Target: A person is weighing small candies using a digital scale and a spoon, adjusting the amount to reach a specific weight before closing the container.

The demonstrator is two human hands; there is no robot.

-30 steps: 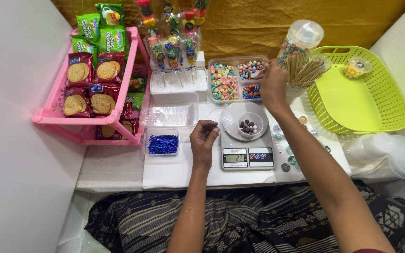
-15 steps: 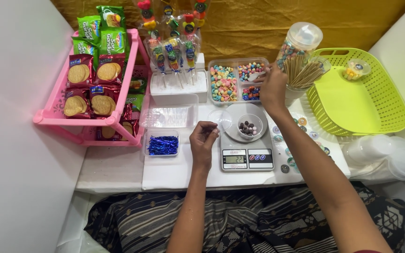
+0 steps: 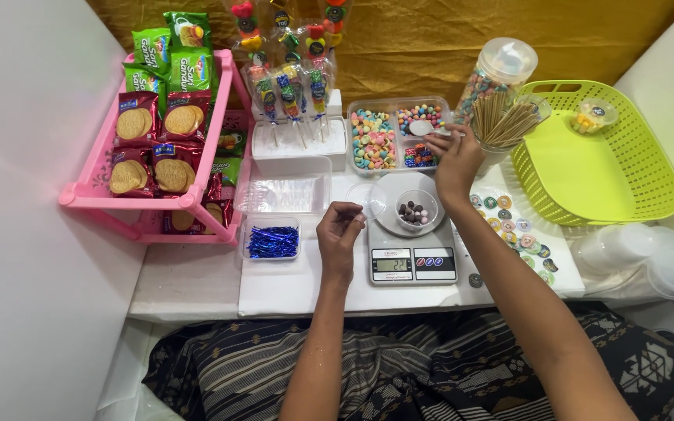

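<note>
My right hand [image 3: 454, 160] reaches over the far side of a digital scale [image 3: 411, 263] and grips a small white spoon [image 3: 421, 127]. The spoon's bowl is above a clear divided tray of coloured candies [image 3: 374, 140]. On the scale stands a white dish [image 3: 386, 220] holding a small clear cup of dark round sweets [image 3: 416, 210]. My left hand [image 3: 341, 232] rests left of the scale, fingers curled. Its fingertips pinch the edge of a small clear round lid [image 3: 371, 200].
A pink rack of biscuit packs [image 3: 150, 144] stands at left, with a candy-skewer stand [image 3: 298, 105] behind. A tray of blue twist ties [image 3: 272, 242], a clear bag box [image 3: 286, 191], a candy jar [image 3: 501, 74], wooden sticks [image 3: 505, 118], a green basket [image 3: 610, 168], round stickers [image 3: 509, 222] and stacked clear cups [image 3: 633, 249] surround the scale.
My right hand has edged slightly left along the candy tray with the spoon. My left hand stays where it was beside the scale.
</note>
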